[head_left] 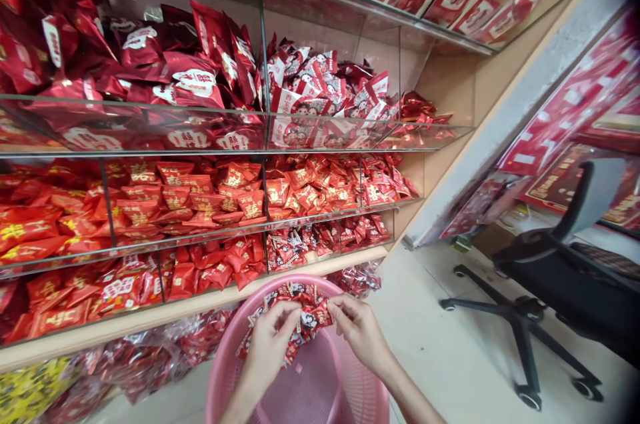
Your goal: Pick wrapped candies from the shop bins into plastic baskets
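Over a pink plastic basket, my left hand and my right hand hold a small red candy packet between them. The packet shows a cartoon figure. My left thumb and fingers pinch its left side, and my right fingertips pinch its right end. Behind and below my hands, several similar red packets lie against the far side of the basket. A tiny pale pink piece is farther down inside it. Part of the basket's near side is cut off by the frame.
Glass-divided shelves full of red wrapped packets stand in front of me. Bagged packets lie beneath the lowest shelf. A black swivel chair stands on the tiled floor at right, by red printed goods.
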Action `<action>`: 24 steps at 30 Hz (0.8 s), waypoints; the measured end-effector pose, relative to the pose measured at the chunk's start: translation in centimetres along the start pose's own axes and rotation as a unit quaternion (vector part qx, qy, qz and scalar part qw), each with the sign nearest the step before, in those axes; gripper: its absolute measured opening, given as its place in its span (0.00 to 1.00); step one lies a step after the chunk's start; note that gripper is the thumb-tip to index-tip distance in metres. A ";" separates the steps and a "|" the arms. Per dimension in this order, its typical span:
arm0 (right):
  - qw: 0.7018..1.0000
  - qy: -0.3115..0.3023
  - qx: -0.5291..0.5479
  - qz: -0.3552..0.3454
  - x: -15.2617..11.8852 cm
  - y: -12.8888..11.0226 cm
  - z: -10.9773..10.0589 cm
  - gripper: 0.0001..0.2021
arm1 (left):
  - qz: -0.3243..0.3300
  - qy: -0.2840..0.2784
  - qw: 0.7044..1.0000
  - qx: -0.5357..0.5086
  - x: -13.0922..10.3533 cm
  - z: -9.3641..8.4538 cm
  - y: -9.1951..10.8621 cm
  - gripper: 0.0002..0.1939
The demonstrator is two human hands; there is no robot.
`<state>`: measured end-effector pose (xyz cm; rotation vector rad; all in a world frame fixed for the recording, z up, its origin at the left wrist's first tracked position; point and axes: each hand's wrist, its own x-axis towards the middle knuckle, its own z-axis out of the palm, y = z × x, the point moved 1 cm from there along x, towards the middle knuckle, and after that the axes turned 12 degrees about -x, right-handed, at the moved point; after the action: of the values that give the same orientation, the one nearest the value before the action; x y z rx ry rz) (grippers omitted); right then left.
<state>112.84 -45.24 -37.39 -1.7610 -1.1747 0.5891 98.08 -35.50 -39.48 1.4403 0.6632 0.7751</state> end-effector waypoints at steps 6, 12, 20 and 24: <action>0.999 0.020 0.024 0.030 -1.1 0.3 -0.1 0.15 | -0.042 -0.012 0.999 -0.012 -1.6 0.8 0.8 0.14; 0.996 0.020 0.060 0.059 -1.5 0.4 -0.5 0.16 | -0.065 -0.019 0.997 -0.032 -2.1 1.0 1.5 0.15; 0.993 0.011 0.085 0.081 -1.8 1.0 0.0 0.15 | -0.074 0.010 0.996 -0.053 -3.3 1.2 0.1 0.15; 0.989 -0.003 0.104 0.105 -2.8 2.2 1.1 0.15 | -0.078 0.027 0.996 -0.038 -4.7 1.1 -1.9 0.15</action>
<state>111.77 -47.58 -40.08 -1.7149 -0.9014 0.8123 96.24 -39.90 -41.58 1.2852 0.7702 0.7118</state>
